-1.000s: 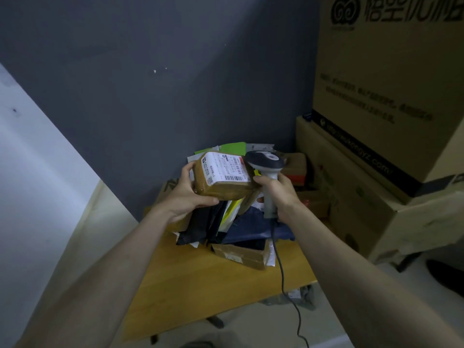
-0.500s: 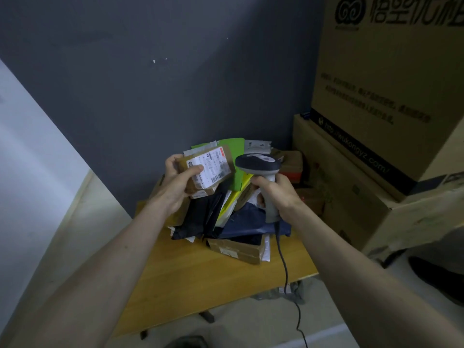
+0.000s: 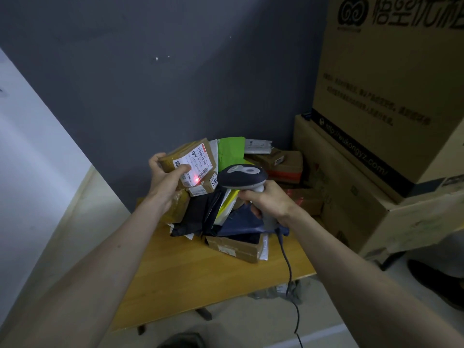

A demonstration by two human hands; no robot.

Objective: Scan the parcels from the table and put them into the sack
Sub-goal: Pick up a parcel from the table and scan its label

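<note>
My left hand (image 3: 167, 179) grips a small brown parcel (image 3: 193, 159) with a white shipping label, held tilted above the pile. A red light spot shows on the label near the barcode. My right hand (image 3: 267, 203) grips the handle of a grey barcode scanner (image 3: 242, 177), whose head points left at the parcel, a short gap away. Its cable (image 3: 288, 267) hangs down past the table edge. Below both hands lies a pile of parcels (image 3: 226, 214): dark bags, a green one, brown boxes. No sack is in view.
The pile sits on a wooden table (image 3: 190, 272) against a dark grey wall. Large stacked cardboard boxes (image 3: 376, 146) crowd the right side. A white wall stands at left. A dark shoe (image 3: 437, 282) is on the floor at right.
My left hand has lifted the parcel slightly and turned its label toward the scanner. The scanner head has come closer, and a red light spot now shows on the label.
</note>
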